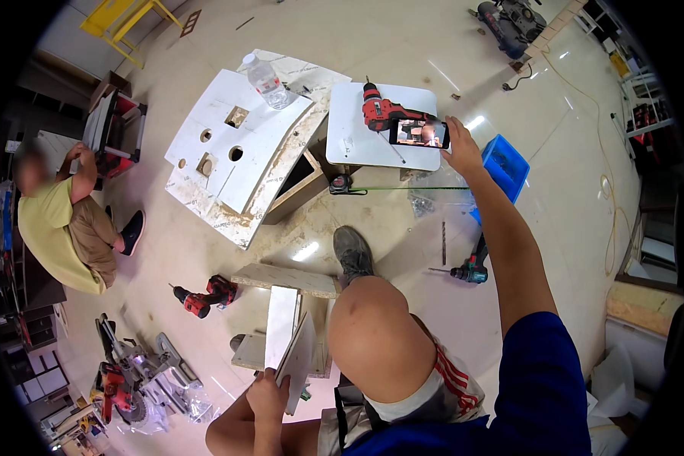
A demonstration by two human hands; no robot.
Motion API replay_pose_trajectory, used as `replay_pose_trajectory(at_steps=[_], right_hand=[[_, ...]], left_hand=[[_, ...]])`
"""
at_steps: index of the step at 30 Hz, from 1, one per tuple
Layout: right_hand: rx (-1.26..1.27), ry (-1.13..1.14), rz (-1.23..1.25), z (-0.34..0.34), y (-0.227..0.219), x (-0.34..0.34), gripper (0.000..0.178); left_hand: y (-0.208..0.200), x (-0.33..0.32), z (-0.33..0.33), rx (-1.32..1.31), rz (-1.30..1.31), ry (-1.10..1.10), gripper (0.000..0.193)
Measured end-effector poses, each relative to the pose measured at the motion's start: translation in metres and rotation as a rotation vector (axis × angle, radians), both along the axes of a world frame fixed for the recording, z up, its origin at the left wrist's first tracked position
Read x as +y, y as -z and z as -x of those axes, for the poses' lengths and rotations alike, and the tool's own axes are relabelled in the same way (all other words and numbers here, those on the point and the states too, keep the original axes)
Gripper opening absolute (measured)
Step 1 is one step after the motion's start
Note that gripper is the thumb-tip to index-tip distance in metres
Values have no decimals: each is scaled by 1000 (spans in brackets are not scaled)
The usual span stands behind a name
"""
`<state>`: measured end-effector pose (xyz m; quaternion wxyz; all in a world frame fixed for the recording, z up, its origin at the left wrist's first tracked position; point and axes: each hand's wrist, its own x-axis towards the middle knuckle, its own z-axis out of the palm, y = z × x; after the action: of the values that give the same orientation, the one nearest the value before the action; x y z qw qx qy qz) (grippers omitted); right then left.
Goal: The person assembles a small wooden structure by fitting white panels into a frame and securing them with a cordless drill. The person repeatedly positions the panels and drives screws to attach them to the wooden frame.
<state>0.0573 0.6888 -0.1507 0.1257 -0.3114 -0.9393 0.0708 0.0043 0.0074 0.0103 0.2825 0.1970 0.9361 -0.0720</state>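
Both hands are closed: the left hand [270, 397] seems to grip the lower end of a white panel [299, 366], though its fingers are partly hidden, and the right hand [462, 148] holds a phone [419, 134] by its right end. Largest is a white board [213, 178] with round and square holes, lying over a wooden box [300, 185]. Next to it is a white tabletop [349, 140]. Nearer, between the legs, the panel stands beside a narrower white strip [281, 323]. Right of the tabletop, a blue bin [509, 169] sits on the floor. On the tabletop lies a red drill [380, 110]; a clear bottle [266, 82] stands on the board. The phone is over the tabletop's right side, by the drill's rear end. Smaller yet, a tape measure [340, 185] lies just on the tabletop's near side, and a slim drill bit [444, 243] lies on the floor.
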Motion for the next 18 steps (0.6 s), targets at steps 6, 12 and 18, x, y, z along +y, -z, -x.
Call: replay_pose_trajectory(at_steps=[6, 12, 18], right_hand=[[-5, 5, 51, -4, -5, -7, 97], [406, -95, 28, -26, 5, -52, 90], [777, -158, 483, -63, -132, -192, 61]], left_hand=[[1, 3, -4, -1, -4, 4, 32], [13, -11, -3, -34, 42, 23, 36], [42, -8, -13, 44, -79, 138, 30]])
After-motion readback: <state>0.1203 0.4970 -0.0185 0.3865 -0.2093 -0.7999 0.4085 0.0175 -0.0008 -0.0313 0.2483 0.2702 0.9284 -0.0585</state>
